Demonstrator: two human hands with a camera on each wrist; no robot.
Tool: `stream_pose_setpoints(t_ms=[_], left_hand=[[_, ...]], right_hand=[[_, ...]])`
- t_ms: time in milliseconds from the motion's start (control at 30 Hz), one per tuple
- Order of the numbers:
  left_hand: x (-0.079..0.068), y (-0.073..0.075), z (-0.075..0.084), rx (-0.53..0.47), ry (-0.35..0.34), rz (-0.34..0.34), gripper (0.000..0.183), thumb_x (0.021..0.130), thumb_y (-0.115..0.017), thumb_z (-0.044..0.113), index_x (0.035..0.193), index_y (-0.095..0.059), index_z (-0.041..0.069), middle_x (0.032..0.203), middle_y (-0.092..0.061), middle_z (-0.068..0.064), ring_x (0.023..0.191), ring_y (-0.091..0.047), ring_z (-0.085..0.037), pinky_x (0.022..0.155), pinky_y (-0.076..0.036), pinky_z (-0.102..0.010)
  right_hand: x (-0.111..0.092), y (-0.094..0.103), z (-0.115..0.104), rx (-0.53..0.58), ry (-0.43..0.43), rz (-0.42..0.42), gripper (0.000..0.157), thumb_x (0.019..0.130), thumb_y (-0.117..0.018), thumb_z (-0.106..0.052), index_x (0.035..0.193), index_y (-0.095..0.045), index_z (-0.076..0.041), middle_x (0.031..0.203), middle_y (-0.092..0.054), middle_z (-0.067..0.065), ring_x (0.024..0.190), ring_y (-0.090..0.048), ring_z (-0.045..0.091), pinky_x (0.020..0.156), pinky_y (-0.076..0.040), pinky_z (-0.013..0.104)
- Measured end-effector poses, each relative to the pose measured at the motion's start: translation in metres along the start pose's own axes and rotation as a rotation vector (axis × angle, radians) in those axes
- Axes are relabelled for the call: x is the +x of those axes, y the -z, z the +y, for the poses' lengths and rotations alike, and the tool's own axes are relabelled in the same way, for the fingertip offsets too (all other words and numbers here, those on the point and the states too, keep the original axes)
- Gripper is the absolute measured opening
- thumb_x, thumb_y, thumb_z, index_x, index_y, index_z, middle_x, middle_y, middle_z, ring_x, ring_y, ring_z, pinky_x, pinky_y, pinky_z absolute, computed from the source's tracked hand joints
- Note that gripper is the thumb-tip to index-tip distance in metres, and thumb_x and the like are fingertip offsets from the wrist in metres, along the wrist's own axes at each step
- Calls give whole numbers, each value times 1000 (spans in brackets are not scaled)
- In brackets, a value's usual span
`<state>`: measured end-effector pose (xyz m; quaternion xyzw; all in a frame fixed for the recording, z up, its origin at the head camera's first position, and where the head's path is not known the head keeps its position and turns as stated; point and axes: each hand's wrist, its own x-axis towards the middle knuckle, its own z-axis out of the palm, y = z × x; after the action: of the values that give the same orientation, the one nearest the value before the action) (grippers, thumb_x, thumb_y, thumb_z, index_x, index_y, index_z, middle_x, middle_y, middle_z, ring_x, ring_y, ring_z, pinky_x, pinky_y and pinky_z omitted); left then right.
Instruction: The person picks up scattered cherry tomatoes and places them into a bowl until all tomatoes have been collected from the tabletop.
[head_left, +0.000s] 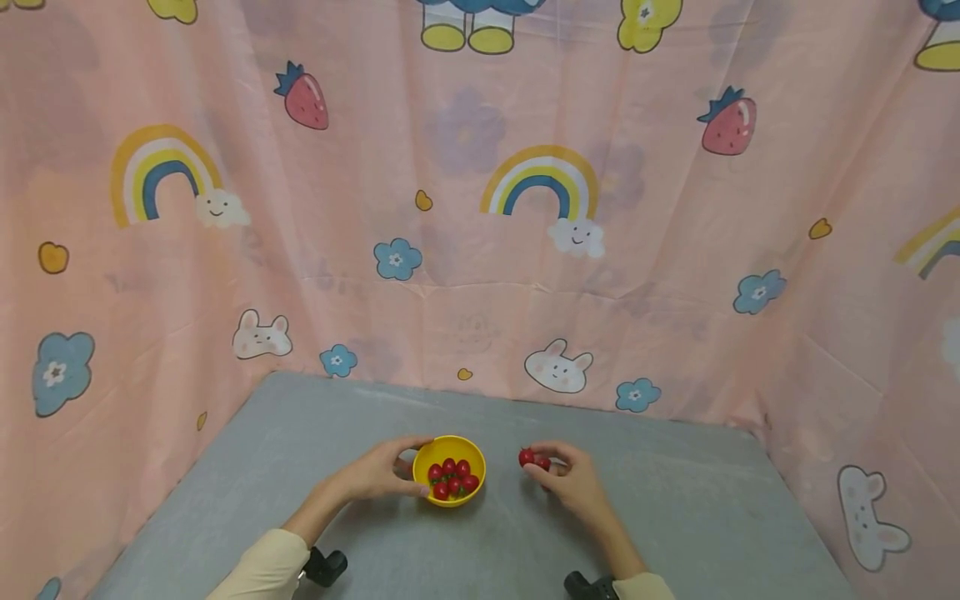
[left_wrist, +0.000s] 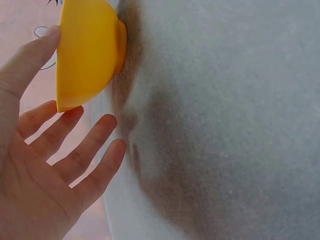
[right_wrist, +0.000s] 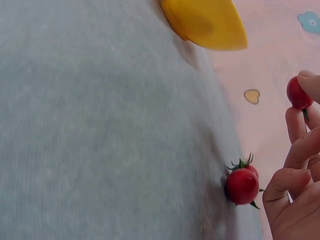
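A yellow bowl [head_left: 450,443] stands on the grey table with several red cherry tomatoes [head_left: 453,486] inside, some showing green stems. My left hand [head_left: 382,475] holds the bowl from its left side. In the left wrist view the thumb lies at the rim of the bowl [left_wrist: 87,55], two fingertips touch the rim's other end, and the remaining fingers extend away. Right of the bowl, my right hand [head_left: 573,483] pinches a cherry tomato [right_wrist: 299,93] between thumb and fingers. Below that hand, two more cherry tomatoes [right_wrist: 242,186] with green stems rest together on the table.
The grey table [head_left: 675,517] reaches back to a pink patterned curtain [head_left: 450,325], which also hangs along both sides. Dark wrist cameras [head_left: 326,567] sit at the cuffs of pale sleeves.
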<state>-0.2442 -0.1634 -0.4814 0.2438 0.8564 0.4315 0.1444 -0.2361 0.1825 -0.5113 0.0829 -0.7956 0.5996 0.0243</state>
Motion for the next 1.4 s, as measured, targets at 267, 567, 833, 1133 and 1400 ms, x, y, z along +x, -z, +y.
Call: stream_pose_setpoints(t_ms=[267,567,833,1133,1400], left_hand=[[-1,0,-1,9,-7,-1,77,86,-84,26,149,-47,3,145,-51,-19,108,-65,-30,90,-56,-46],[0,0,-2,6,-5,-1,77,86,-84,26,149,-47,3,145,-52,-18,106,-65,-29,90,-56,-46],[0,0,-3,10,-7,1,77,86,-85,26,150,-47,4,141,-53,-19,105,-65,-28,90,-56,-45],[1,0,-2,3,-1,5,77,86,-85,25,149,-48,4,141,-53,-19,105,-65,-28,90,-56,-44],[2,-1,-2,10,13,8,77,85,-85,27,149,-48,5,140,-53,-19,106,-65,-28,90,-56,-45]], right_hand=[[2,-10,-2,12,30,4,23,86,-84,-13,107,-75,-10,97,-68,7,61,-50,18,52,-39,21],[4,-21,-6,-17,42,-22,23,87,-83,-16,108,-75,-13,98,-68,5,56,-46,17,49,-40,22],[7,-29,-13,15,62,-46,22,87,-83,-16,108,-75,-12,98,-68,7,53,-45,17,49,-40,20],[11,-41,-19,25,86,-91,25,88,-82,-17,110,-74,-10,98,-68,7,52,-43,13,47,-37,20],[13,-51,-25,55,65,-133,26,89,-81,-17,112,-73,-7,99,-67,8,52,-41,13,47,-35,20]])
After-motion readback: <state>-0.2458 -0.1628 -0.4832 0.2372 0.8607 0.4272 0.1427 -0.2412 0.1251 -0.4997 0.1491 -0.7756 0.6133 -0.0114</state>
